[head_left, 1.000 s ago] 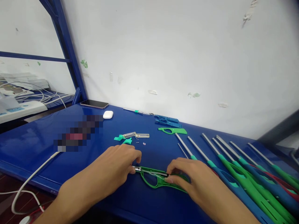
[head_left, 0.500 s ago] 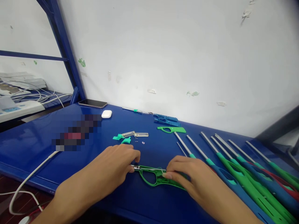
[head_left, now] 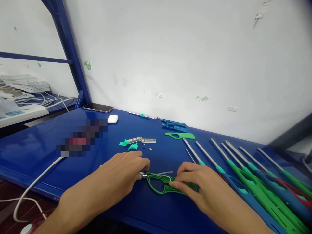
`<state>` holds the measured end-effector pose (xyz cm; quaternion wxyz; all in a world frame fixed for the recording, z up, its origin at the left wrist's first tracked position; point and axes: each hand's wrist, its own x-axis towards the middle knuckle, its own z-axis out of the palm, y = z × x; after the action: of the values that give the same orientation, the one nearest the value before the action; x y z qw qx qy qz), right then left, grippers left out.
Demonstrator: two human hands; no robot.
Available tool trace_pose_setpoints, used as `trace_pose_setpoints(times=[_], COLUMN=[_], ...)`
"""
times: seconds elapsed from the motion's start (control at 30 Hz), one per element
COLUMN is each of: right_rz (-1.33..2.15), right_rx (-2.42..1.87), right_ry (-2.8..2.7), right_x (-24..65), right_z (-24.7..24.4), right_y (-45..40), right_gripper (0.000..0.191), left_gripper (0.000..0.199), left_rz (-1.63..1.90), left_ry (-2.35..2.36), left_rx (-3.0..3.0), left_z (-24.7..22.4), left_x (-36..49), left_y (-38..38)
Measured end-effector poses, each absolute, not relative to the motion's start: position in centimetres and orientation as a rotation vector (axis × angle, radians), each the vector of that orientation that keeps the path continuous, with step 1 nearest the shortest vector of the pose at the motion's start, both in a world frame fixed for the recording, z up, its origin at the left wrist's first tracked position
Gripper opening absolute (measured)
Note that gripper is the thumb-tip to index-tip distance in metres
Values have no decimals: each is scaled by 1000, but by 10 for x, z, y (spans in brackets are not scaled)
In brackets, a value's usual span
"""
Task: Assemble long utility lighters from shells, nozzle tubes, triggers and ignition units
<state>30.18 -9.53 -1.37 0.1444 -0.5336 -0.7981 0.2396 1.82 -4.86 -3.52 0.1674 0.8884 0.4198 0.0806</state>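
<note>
A green half shell of a utility lighter (head_left: 156, 191) lies open on the blue table with its inner side up. My left hand (head_left: 122, 169) is closed on the metal rod (head_left: 144, 175) at the shell's left end; its thumb and forefinger pinch there. A thin clear tube (head_left: 161, 174) runs from that end to the right, its tip free and raised. My right hand (head_left: 195, 180) is closed over the shell's handle. Its thumb and forefinger pinch a thin pale wire (head_left: 170, 178) over the middle of the shell. Part of the handle is hidden under this hand.
Assembled lighters (head_left: 241, 182) lie along the right. Ahead are clear fuel tanks (head_left: 148, 140), teal triggers (head_left: 133, 147), a green shell half (head_left: 181, 136) and blue shell parts (head_left: 174, 125). A phone (head_left: 98, 107) and a white case (head_left: 112, 119) are at back left.
The clear tube's right end has come away from my right fingers and now stands free above the shell. My right fingertips stay at the shell's middle. The view has shifted slightly.
</note>
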Motion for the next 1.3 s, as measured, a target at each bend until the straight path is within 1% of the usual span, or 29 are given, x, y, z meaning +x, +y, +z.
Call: trace_pose_setpoints(times=[0.2, 0.23, 0.33, 0.4, 0.53, 0.9, 1.3], right_rz=[680, 678, 691, 714, 727, 481, 304], right_rx=[-1567, -1574, -1585, -1589, -1602, -1530, -1413], right_ry=[-2299, -2300, -2288, -2279, -2272, -2348, -2405], right_x=[300, 299, 299, 300, 301, 299, 301], right_z=[-11, -11, -10, -10, -11, -12, -17], right_y=[-97, -98, -98, -97, -96, -98, -95], right_gripper=[30, 32, 33, 30, 25, 21, 13], left_gripper=[8, 11, 26, 30, 31, 34, 34], left_rz=[209, 197, 163, 155, 162, 179, 192], left_ry=[1153, 1144, 1104, 1094, 1078, 1052, 1064], left_rx=[2678, 2689, 2711, 2719, 2730, 2773, 2770], left_z=[-18, -15, -13, -14, -18, -21, -23], left_x=[45, 50, 58, 59, 57, 54, 55], left_y=[-55, -55, -54, -53, -51, -53, -50])
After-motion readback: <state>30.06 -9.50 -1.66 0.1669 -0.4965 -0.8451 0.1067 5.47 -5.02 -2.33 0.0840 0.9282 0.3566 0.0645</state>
